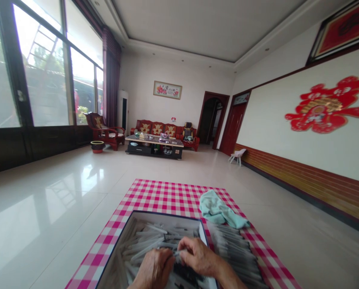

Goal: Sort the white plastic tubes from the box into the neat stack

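My left hand (pixel 155 265) and my right hand (pixel 199 256) meet above a shallow white box (pixel 170 218) with a dark blue rim. Between the fingertips of both closed hands is a small whitish tube-like piece (pixel 177 253), mostly covered by the fingers. Whitish translucent tubes (pixel 146 243) lie loose in the box, pointing many ways. Small black pieces (pixel 188 275) lie below my right hand in the box; their kind is too blurred to tell. Right of the box, a pile of slim clear-and-dark sticks (pixel 236 251) lies roughly side by side.
A pink-and-white checked cloth (pixel 167 196) covers the table under the box. A crumpled mint-green cloth (pixel 220 210) lies at its far right. Across the tiled floor stand a low coffee table (pixel 153 150), a wooden sofa (pixel 149 127) and a small white chair (pixel 237 156).
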Tool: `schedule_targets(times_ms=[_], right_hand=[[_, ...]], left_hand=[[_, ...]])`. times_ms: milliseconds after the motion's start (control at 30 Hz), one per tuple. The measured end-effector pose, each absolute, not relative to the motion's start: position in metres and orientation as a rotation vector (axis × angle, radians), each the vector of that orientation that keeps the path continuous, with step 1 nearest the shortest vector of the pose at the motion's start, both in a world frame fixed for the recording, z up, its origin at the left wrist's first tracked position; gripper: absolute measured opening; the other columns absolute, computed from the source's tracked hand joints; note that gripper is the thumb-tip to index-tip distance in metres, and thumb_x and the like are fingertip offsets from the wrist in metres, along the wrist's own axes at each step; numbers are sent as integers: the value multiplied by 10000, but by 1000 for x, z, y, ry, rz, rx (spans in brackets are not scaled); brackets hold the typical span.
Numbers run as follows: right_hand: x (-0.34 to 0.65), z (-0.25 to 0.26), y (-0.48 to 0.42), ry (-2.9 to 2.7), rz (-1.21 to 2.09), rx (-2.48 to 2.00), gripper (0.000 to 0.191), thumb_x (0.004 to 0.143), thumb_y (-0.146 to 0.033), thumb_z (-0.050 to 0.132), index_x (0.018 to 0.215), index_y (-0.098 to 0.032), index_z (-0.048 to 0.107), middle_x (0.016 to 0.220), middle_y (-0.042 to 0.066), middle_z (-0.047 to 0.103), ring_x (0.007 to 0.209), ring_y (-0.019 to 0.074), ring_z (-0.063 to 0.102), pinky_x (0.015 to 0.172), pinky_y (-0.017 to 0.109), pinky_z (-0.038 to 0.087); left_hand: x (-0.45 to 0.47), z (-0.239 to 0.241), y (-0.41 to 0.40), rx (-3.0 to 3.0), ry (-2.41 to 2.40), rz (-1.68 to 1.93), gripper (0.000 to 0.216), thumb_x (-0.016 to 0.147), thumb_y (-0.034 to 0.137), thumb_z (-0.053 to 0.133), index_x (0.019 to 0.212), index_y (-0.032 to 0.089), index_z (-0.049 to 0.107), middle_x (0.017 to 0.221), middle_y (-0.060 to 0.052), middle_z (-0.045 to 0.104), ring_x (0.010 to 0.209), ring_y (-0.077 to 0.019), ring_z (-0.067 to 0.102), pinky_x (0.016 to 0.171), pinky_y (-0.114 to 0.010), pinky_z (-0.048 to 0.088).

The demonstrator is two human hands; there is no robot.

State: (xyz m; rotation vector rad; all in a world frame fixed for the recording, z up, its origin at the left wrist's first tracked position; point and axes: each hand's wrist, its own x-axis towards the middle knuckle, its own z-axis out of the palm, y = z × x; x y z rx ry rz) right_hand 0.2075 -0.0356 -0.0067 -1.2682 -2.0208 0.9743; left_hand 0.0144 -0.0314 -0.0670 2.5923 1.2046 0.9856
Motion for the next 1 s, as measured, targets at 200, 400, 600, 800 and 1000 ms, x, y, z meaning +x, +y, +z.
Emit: schedule_targets(times_ms=[200,400,600,800,1000], right_hand=[[205,-5,-34,-2043,981,-1259,252,751,-162,479,932,-205,649,700,-15,692,595,126,576,541,202,381],[206,-10,-33,-1946,1090,-1298,214,719,-165,499,879,-195,639,650,-16,680,540,117,567,497,193,358],[205,-13,-34,-1908,1156,-1290,213,733,-192,491,869,-198,655,605,-23,677,517,127,574,522,211,412],[200,-26,-34,-1759,1229,-1315,190,780,-255,474,813,-191,649,566,-23,646,465,110,525,478,196,386],[186,-36,-32,-1636,1106,-1383,258,833,-325,456,702,-175,621,479,-41,526,424,91,413,434,196,307]], left_hand=[[15,-65,-32,2568,1200,1019,309,917,260,387,653,224,543,560,8,609,532,-124,612,506,-213,360],[16,-63,-32,2551,1202,1048,320,913,269,398,630,222,541,540,10,594,508,-122,600,485,-219,344],[15,-63,-32,2592,1213,957,316,913,241,396,621,223,515,551,15,597,517,-128,602,491,-238,334],[15,-63,-32,2646,1237,957,284,905,215,411,637,224,503,586,13,615,540,-130,611,505,-234,354],[15,-65,-32,2668,1266,978,248,906,204,413,680,224,511,621,8,632,567,-139,627,514,-232,369]])
